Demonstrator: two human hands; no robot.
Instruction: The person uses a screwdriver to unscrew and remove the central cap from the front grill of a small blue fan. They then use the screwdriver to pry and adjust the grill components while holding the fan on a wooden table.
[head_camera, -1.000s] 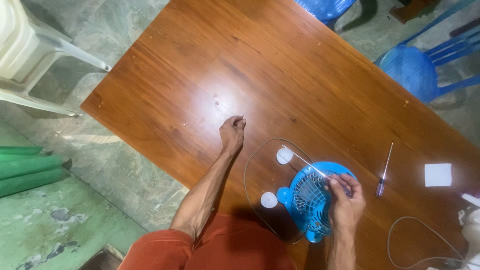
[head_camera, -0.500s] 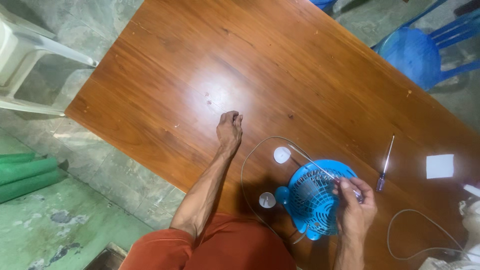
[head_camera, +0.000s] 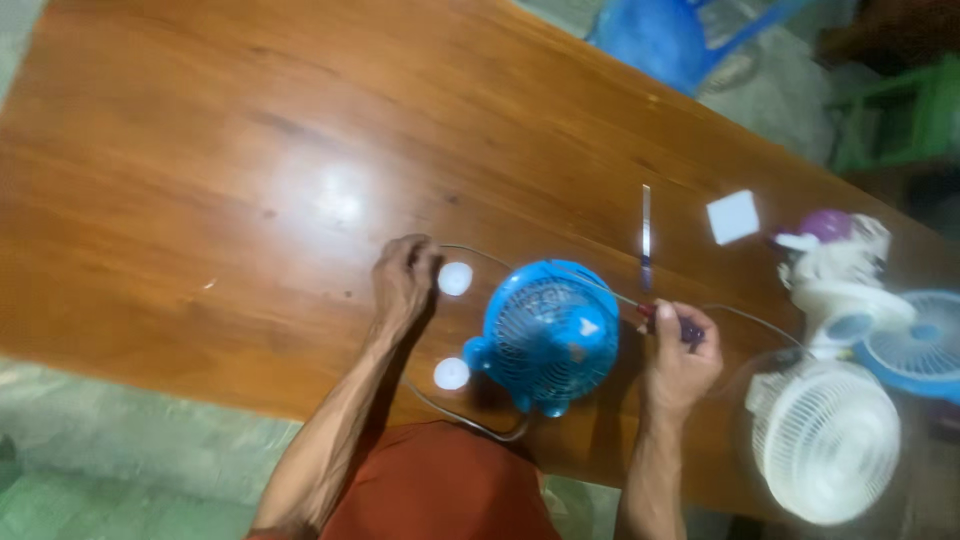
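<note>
A long brown wooden table (head_camera: 250, 150) fills the room's middle. At its right end stand a white fan (head_camera: 825, 440) and, just beside it, another small white fan with a blue grille (head_camera: 915, 345). In front of the person lies a small blue fan (head_camera: 548, 335), grille up, on a thin wire stand whose loop rests on the tabletop. The left hand (head_camera: 402, 278) rests on the wood beside that loop, fingers curled under, apparently holding nothing. The right hand (head_camera: 680, 355) is closed round a dark-handled screwdriver (head_camera: 668, 318), its thin shaft reaching over the blue fan's rim. A second screwdriver (head_camera: 646, 232) and a white square (head_camera: 733, 216) lie further back. Two white round feet (head_camera: 455, 279) sit by the left hand.
</note>
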